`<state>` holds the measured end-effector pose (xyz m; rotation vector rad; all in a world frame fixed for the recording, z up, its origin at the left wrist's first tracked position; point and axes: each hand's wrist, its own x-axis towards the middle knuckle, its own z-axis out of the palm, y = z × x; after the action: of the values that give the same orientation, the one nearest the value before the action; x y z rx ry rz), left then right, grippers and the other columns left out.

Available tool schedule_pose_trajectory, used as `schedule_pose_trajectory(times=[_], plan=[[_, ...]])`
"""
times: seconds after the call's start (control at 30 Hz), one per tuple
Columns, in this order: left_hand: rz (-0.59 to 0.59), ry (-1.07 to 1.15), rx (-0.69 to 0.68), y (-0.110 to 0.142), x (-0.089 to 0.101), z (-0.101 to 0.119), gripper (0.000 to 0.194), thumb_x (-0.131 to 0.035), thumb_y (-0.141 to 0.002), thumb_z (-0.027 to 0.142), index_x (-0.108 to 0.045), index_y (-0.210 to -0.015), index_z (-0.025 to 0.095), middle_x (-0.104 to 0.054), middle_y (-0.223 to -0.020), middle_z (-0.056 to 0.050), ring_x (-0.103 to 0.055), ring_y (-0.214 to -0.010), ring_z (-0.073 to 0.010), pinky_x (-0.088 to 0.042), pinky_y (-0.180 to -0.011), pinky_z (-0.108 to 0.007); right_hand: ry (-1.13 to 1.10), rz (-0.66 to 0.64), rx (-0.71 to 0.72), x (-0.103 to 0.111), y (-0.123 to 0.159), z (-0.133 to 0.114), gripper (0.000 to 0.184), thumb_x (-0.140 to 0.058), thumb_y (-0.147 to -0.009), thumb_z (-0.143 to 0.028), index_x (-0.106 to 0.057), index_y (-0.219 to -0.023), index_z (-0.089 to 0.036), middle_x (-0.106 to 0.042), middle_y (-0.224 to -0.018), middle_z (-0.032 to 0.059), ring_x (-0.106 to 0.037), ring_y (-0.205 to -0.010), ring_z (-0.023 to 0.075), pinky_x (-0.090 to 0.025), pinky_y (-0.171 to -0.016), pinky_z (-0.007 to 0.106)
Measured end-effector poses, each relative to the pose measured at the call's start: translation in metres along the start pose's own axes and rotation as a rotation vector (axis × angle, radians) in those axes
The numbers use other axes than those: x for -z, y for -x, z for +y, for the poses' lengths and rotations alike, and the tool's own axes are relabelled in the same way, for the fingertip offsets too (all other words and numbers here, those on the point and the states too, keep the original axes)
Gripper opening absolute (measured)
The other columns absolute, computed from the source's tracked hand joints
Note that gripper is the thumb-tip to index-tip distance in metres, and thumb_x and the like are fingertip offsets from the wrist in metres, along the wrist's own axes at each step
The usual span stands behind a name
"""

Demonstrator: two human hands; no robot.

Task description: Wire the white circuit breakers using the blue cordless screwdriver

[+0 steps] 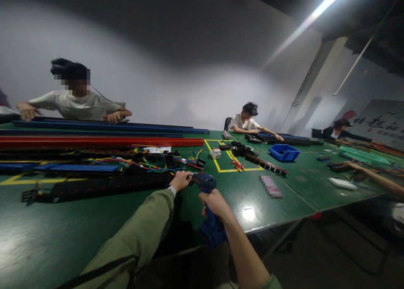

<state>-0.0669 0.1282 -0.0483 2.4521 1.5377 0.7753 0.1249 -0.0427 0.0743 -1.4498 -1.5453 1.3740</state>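
Observation:
My right hand (215, 203) is wrapped round the grip of a blue cordless drill (206, 209), whose nose points left at the end of a long black cable chain (97, 187) lying on the green table (63, 234). My left hand (180, 181) is closed on that end of the chain, right at the drill's tip. Coloured wires (151, 163) run along behind the chain.
Long red (101, 142) and blue rails (110, 126) lie across the far side. A blue bin (284, 152), a white part (216, 153) and black parts sit around a yellow-taped square. Three other people work at the far and right edges; another person's arm (375, 177) reaches in.

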Motion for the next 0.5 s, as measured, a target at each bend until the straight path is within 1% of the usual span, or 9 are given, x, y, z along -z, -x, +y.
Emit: schedule_pose_trajectory(times=[0.23,0.5], plan=[[0.011,-0.012,0.001,0.0000,-0.0006,-0.0003,0.030,-0.050,-0.088,0.034,-0.066,-0.114,0.027,-0.071,-0.101,-0.006,-0.060,-0.101,-0.0231,-0.036,-0.092,-0.035,-0.003,0.001,0.013,0.0001,0.0007,-0.0007,0.014,-0.049,-0.070,-0.023,-0.041,-0.059,-0.020,-0.042,-0.045,-0.0049,-0.055,-0.037,0.0144,-0.036,-0.035,0.020],[0.010,-0.018,0.006,0.0003,-0.0002,0.0004,0.030,-0.050,-0.089,0.034,-0.066,-0.113,0.029,-0.071,-0.100,-0.006,-0.060,-0.101,-0.0233,-0.035,-0.091,-0.036,0.003,0.006,0.001,-0.0007,0.0019,-0.0021,0.013,-0.049,-0.070,-0.024,-0.042,-0.060,-0.020,-0.042,-0.044,-0.0053,-0.054,-0.036,0.0140,-0.035,-0.035,0.020]])
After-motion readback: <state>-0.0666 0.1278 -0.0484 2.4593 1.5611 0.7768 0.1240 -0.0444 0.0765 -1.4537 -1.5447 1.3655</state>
